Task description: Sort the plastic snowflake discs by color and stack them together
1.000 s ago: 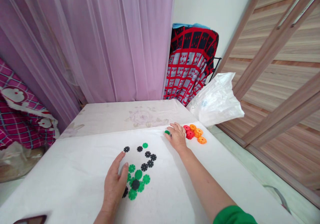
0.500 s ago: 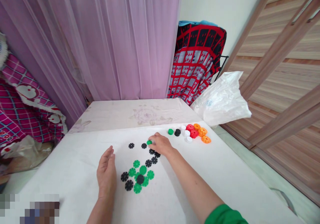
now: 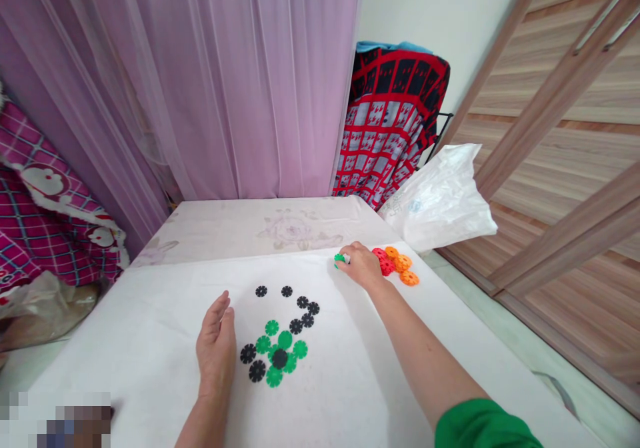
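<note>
My right hand [image 3: 361, 265] is pinched on a green notched snowflake disc [image 3: 339, 259] at the table's far right; a small green stack beneath cannot be told apart from it. The hand covers the black and white discs there. My left hand [image 3: 217, 338] rests on its edge on the white cloth, fingers stretched out, holding nothing. Just right of it lies a flower-like cluster of green discs [image 3: 285, 340] with a black disc [image 3: 280, 359] in the middle. Two black discs [image 3: 257, 371] touch its left side. Several more black discs [image 3: 307, 320] curve away above it.
Red discs [image 3: 384, 262] and orange discs [image 3: 409, 278] are heaped beside my right hand, near the table's right edge. A white plastic bag [image 3: 443, 201] stands past that corner. Behind are a floral cloth [image 3: 225, 228], a purple curtain [image 3: 260, 88] and a wooden wardrobe [image 3: 545, 141].
My right hand has moved right and away with the green disc, from above the black curve to the stacks at the far right. My left hand has stayed nearly still.
</note>
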